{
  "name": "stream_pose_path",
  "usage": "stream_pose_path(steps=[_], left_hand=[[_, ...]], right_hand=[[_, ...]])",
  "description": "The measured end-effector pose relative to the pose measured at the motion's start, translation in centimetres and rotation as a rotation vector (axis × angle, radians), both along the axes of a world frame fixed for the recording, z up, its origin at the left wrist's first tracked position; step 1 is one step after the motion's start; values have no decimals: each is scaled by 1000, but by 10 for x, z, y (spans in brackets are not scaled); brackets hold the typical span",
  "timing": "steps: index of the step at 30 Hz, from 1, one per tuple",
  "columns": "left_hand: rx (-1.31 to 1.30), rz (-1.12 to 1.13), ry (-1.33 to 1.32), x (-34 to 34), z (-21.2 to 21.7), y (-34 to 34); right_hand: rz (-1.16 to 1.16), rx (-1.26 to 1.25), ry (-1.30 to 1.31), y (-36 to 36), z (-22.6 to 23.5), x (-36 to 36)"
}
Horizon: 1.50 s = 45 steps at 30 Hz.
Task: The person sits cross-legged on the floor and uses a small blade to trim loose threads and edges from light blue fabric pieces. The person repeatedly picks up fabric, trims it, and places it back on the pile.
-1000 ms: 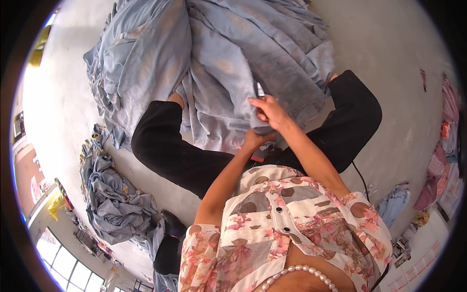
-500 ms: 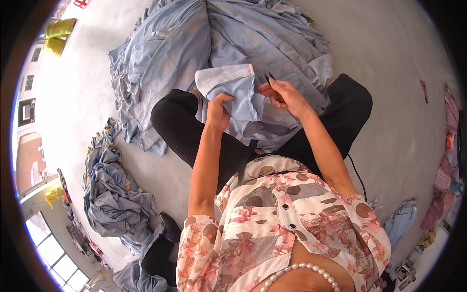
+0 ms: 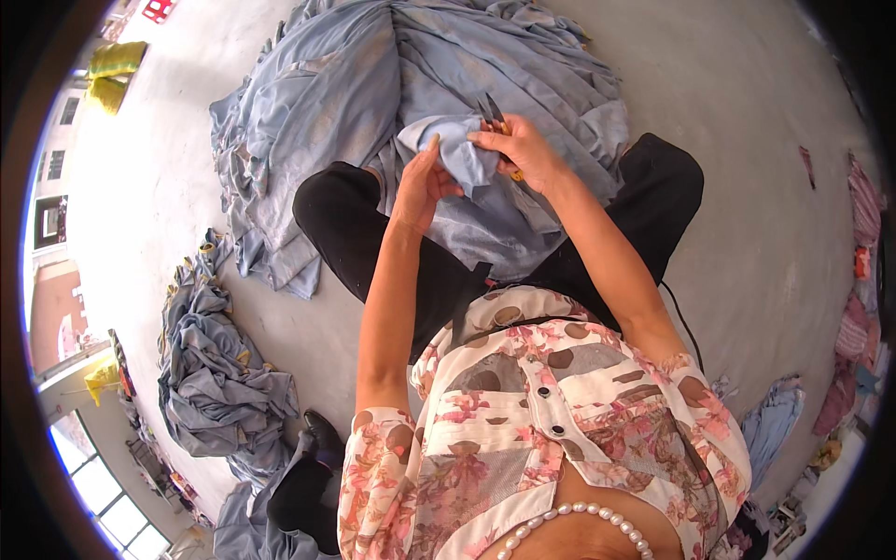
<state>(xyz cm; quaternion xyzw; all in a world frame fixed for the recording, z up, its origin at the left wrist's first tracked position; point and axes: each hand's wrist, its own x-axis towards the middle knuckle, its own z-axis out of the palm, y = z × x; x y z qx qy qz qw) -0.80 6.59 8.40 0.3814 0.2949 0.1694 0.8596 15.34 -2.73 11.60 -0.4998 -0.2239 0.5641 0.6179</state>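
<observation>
Both arms fwd, hands meeting over my lap, between the knees of my black trousers [image 3: 341, 229]. L forearm runs nearly straight out from the sleeve, wrist roughly in line; R elbow is out to the side, forearm slanting inward, so R wrist comes in at an angle. R hand sits a bit farther out than L.

L hand [image 3: 420, 191]: thumb up along the near-left side of the pale blue cloth flap [image 3: 459, 157], other fingers [image 3: 451, 189] curled below it. Thumb & fingertips are apart w/ cloth around there; can't tell if they're actually clamped on it.

R hand [image 3: 530, 154]: gripping small scissors [image 3: 491, 114], dark blades pointing away from me, tips slightly apart, yellow handle part showing under the palm. R thumb reaches left onto the flap's R edge; exact pinch hidden.

Flap is btwn the two hands, partly folded, paler side up, just above the big blue-grey cloth heap [image 3: 322, 103]. Can't tell if it's joined to it. Heap covers the floor [image 3: 737, 121] ahead & runs in btwn my legs. 2nd heap [image 3: 219, 392], same blue-grey, on floor to my L, well apart from hands.
</observation>
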Motion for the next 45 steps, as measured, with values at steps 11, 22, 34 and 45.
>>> stream_pose_path(steps=[11, 22, 34, 45], left_hand=[[773, 215, 163, 37, -8, -32], [131, 874, 99, -10, -6, 112], [1235, 999, 1189, -132, -19, 177], [379, -19, 620, -17, -164, -99]], right_hand=[[159, 251, -289, 42, 80, -9], [-385, -121, -363, -40, -82, 74], [-811, -864, -232, -124, -228, 48], [-426, -876, 57, -109, -242, -40]])
